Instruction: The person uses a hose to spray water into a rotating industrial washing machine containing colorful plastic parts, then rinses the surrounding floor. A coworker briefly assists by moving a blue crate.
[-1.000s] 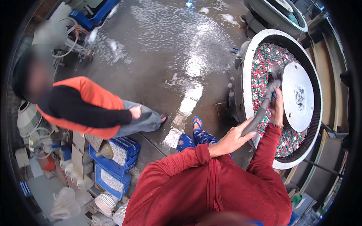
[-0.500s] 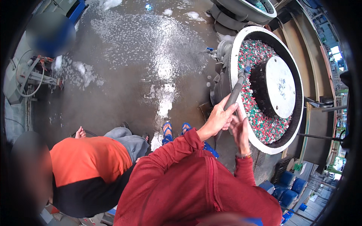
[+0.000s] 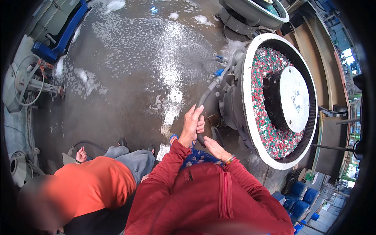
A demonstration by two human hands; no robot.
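My left hand (image 3: 192,123) is wrapped round a dark grey hose (image 3: 203,98) with a pale grey end piece and a blue valve handle (image 3: 218,72). Its tip points up and right, beside the outer wall of a large round tub (image 3: 254,144). My right hand (image 3: 217,149) lies lower on the right, fingers mostly stretched, with the fingertips against the hose just below the left hand. Many small red, green and white pieces (image 3: 260,92) fill the ring in the tub around a central hub with a pale round lid (image 3: 293,100).
At my left, close by, is a person in an orange and black top (image 3: 103,178). A second tub (image 3: 254,11) stands beyond the first. Foam lies on the wet floor (image 3: 129,90). Several blue containers (image 3: 299,205) stand at the lower right; grey machinery (image 3: 23,88) is at the left.
Both hands have moved left and down with the hose, away from above the tub. The hose tip has left the pieces and is now outside the tub wall. The person beside me has shifted slightly.
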